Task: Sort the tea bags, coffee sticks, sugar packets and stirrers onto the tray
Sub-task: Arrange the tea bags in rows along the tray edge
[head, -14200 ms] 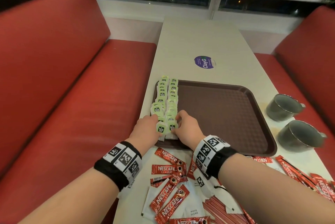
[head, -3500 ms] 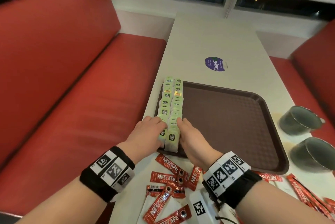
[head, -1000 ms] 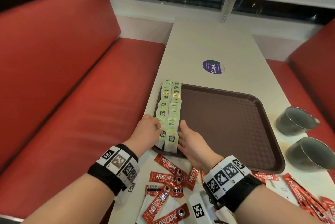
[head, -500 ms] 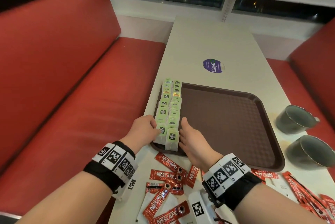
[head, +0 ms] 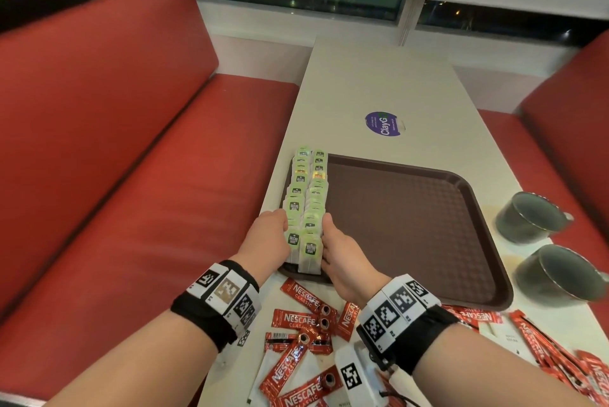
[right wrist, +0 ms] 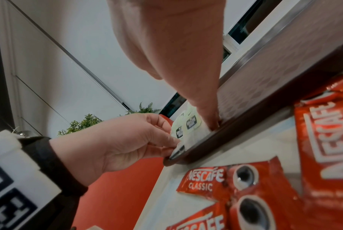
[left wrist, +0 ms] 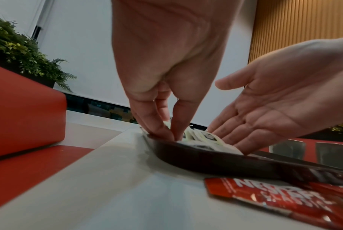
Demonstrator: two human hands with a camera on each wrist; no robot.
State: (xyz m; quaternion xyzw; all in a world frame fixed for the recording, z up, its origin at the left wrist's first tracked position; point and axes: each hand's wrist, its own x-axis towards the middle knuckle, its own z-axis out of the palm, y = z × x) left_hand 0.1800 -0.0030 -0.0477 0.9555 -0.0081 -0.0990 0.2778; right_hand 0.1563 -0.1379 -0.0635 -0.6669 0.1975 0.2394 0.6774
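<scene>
Two rows of green tea bags lie along the left edge of the brown tray. My left hand presses its fingertips against the left side of the near tea bags at the tray rim. My right hand lies flat and straight against the right side of the rows, palm facing the left hand. Its fingers touch the tea bags. Red Nescafe coffee sticks and white sugar packets lie loose on the table below my wrists.
Two dark cups stand right of the tray. More red sticks lie at the lower right. A purple sticker marks the white table beyond the tray. Red benches flank the table.
Both hands have stayed on either side of the near end of the tea bag rows over the last second, shifting only slightly.
</scene>
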